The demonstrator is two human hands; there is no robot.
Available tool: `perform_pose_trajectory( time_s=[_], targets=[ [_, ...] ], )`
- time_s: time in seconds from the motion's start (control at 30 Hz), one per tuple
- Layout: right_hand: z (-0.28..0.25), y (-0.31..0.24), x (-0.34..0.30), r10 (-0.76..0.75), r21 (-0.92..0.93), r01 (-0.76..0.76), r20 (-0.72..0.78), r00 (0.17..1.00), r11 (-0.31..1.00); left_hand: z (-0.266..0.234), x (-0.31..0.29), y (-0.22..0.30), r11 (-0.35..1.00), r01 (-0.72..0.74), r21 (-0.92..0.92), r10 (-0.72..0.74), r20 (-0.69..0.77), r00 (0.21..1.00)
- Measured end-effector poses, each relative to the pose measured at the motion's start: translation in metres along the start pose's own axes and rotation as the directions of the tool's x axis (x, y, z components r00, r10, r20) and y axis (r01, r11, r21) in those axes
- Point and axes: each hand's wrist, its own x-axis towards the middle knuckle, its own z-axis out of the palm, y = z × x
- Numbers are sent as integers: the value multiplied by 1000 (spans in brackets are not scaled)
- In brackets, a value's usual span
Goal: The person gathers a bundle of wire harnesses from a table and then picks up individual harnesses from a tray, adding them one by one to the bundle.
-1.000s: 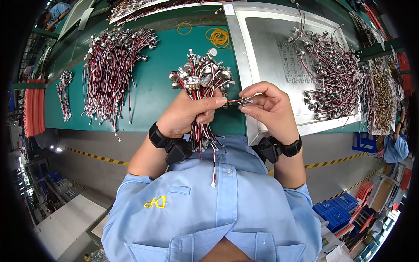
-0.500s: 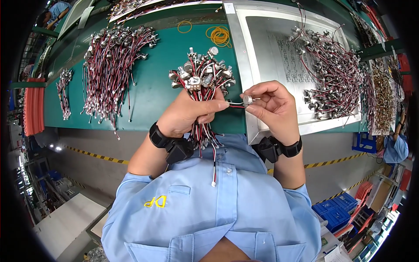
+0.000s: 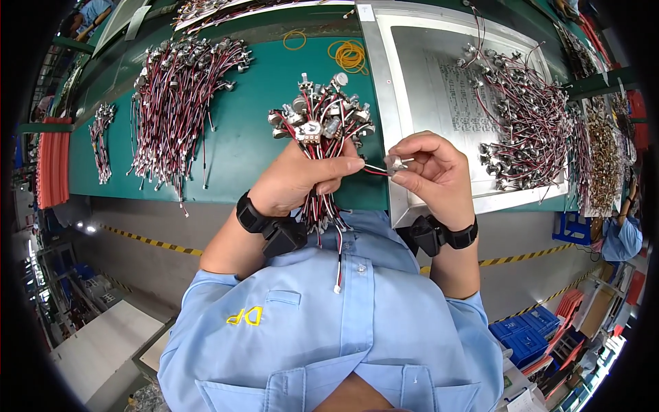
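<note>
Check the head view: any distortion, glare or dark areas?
Head view: yellow-and-black floor tape bows; head view: corners go black; head view: lower right rim glares white; head view: bare left hand and bare right hand look well lit.

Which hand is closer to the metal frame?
Right. The right hand appears over the metal frame, near one corner; the left hand is farther left, holding a wire bundle.

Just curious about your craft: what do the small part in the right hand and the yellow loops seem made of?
Small part: probably metal, shiny, from its silver-grey glints.
Yellow loops: perhaps rubber, smooth-looking, judging by their thin, limp coils.
</note>
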Motion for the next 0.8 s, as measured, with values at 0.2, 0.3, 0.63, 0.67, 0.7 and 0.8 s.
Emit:
perform_pose_trajectory(
  time_s=[0.2,0.3,0.63,0.67,0.7,0.8],
  targets=[
    [-20,-9,-10,411,-151,-399,60,909,904,6,2,3,998,-57,10,57,-55,997],
    [-15,-11,-6,426,-318,-420,-53,903,850,3,1,4,987,67,-148,-59,59,997],
    [47,-28,38,-240,-641,209,40,970,739,11,8,-6,988,-83,128,80,28,996],
    [49,-27,43,-235,-703,230,91,968,673,11,7,-6,982,-85,168,81,26,996],
    [50,-26,46,-226,-758,253,142,964,601,11,6,-6,975,-85,207,83,22,996],
    [49,-26,41,-170,-724,174,79,982,668,12,3,-4,996,-48,71,49,-3,999]
  ],
)
